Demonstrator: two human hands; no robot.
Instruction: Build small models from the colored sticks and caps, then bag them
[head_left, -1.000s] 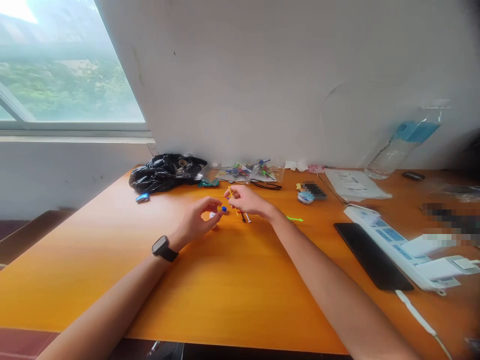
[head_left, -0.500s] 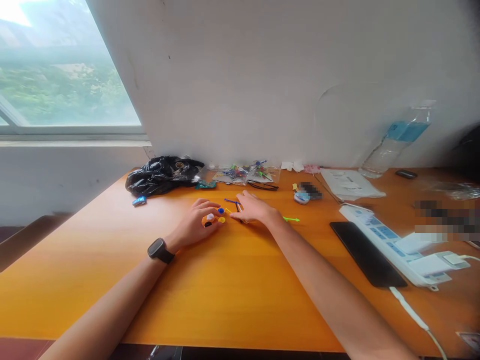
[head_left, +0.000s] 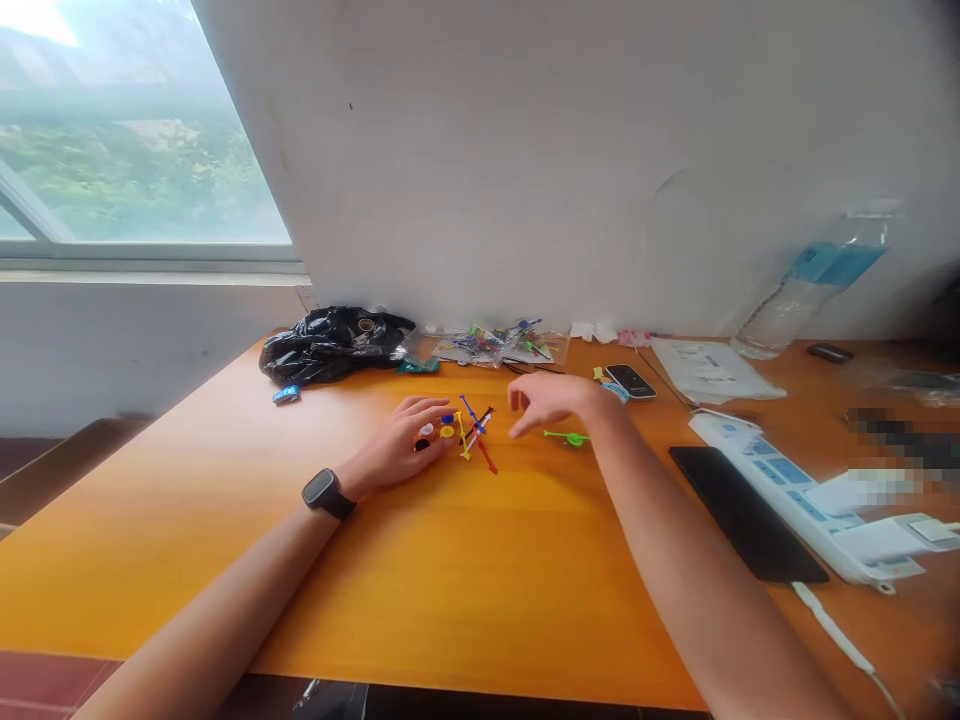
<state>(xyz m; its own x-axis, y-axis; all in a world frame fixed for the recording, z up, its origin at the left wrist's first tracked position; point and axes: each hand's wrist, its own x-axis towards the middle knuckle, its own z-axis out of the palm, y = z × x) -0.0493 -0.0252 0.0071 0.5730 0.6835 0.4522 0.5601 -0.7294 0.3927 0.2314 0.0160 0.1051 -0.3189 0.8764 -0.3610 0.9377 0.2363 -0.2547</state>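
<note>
My left hand (head_left: 401,445), with a black watch (head_left: 328,493) on its wrist, rests on the table with thumb and fingers apart. It curves around several small round pieces: a white one (head_left: 427,430), a black one (head_left: 421,445), a blue one and a yellow one (head_left: 448,432). Just right of its fingertips lies a crossed pile of thin arrow-shaped plastic pieces, among them a yellow arrow (head_left: 463,437), a blue arrow (head_left: 469,410) and a red arrow (head_left: 487,458). Over the table to the right hovers my right hand (head_left: 553,400), fingers bent and apart, nothing visible in it. A green arrow (head_left: 574,438) lies below it, partly hidden by the forearm.
Against the wall are a black plastic bag (head_left: 330,345) and clear bags of coloured pieces (head_left: 495,345). On the right lie a phone (head_left: 742,510), a white power strip (head_left: 780,490) and a paper sheet (head_left: 712,368). A clear bottle (head_left: 817,290) leans there.
My right hand has lifted off the arrow pieces and moved right, uncovering the crossed pile. My left hand stays around the round pieces. The view has shifted slightly.
</note>
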